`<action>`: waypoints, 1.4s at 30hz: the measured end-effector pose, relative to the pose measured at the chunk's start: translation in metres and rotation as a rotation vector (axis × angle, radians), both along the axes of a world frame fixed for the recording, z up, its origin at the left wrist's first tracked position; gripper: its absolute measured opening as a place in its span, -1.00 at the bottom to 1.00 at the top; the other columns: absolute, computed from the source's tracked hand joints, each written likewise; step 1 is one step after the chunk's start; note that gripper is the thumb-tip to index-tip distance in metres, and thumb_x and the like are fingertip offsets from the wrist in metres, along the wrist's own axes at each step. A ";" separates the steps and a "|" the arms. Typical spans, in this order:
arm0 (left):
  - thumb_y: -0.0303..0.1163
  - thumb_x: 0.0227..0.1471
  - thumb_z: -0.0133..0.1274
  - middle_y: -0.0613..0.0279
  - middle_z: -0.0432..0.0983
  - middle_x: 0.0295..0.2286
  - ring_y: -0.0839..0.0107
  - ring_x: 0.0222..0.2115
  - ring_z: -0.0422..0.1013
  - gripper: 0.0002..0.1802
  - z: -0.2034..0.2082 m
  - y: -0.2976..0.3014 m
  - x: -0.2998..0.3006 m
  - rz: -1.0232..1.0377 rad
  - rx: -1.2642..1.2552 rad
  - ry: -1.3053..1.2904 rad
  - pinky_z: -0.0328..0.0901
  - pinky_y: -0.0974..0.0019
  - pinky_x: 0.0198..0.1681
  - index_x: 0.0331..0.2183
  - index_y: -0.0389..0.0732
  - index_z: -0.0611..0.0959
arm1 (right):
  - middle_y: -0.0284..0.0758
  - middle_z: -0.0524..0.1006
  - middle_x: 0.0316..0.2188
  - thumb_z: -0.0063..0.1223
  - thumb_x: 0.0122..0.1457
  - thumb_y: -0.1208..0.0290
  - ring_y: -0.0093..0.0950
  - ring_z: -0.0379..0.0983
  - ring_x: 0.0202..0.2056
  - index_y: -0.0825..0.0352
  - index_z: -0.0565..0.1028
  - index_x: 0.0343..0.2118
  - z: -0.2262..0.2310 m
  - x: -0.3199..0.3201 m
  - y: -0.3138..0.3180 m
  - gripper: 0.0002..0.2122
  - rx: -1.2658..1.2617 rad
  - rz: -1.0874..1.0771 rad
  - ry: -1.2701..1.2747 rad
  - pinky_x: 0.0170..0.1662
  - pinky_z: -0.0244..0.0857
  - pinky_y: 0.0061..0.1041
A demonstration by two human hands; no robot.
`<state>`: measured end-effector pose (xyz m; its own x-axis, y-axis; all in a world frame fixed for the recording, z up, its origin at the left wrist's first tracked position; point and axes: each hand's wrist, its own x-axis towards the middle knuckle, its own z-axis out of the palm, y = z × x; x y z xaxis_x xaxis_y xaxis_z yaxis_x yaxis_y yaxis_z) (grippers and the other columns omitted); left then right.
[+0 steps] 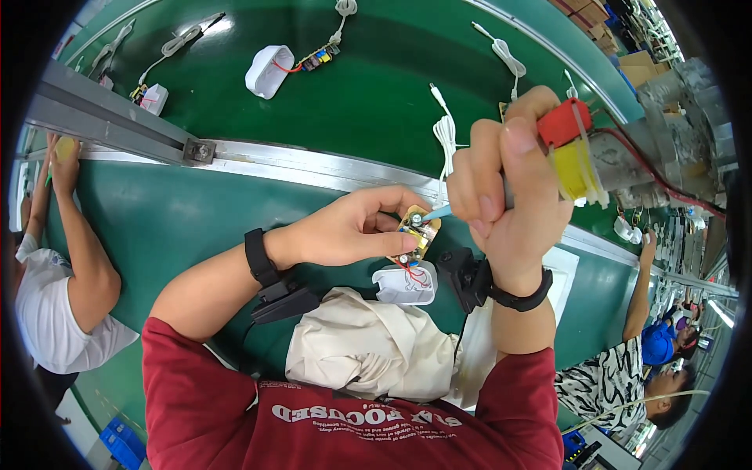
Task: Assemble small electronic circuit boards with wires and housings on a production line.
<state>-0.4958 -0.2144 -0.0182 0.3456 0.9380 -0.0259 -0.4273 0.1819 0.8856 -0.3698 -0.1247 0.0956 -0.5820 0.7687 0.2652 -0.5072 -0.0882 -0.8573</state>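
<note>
My left hand [352,229] pinches a small circuit board [421,235] by its left edge, tilted above the bench, its capacitors and yellow part facing up. Red wires run from the board down to an open white plastic adapter shell [409,283] just below it. My right hand [513,184] is closed around a glue dispenser [578,168] with a red switch, yellow tape and a thick grey body. Its pale blue nozzle [440,212] reaches the board's upper right; I cannot tell whether it touches. Glue itself is too small to make out.
Beyond a metal rail [290,166] runs a green conveyor belt [352,94] with a white shell [270,72], boards and coiled white cables [444,129]. Crumpled cream cloth [372,345] lies before me. Other people work at left [66,305] and right [607,384].
</note>
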 end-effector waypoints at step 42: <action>-0.32 0.10 -0.01 0.22 0.52 -0.44 0.32 -0.47 0.51 -0.70 0.068 0.065 -0.114 0.688 -0.168 0.488 0.42 0.30 -0.30 -0.18 -0.33 0.51 | -0.50 0.13 -0.80 -0.22 0.33 0.29 -0.71 -0.04 -0.83 0.34 0.33 -0.17 0.011 0.021 0.008 -0.79 0.149 -0.042 -0.098 -0.77 -0.15 -0.66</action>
<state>-0.6099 -0.1494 0.0502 -0.3843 0.9053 -0.1809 -0.0688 0.1673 0.9835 -0.3488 -0.1170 0.1065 -0.5792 0.7489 0.3220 -0.4214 0.0631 -0.9047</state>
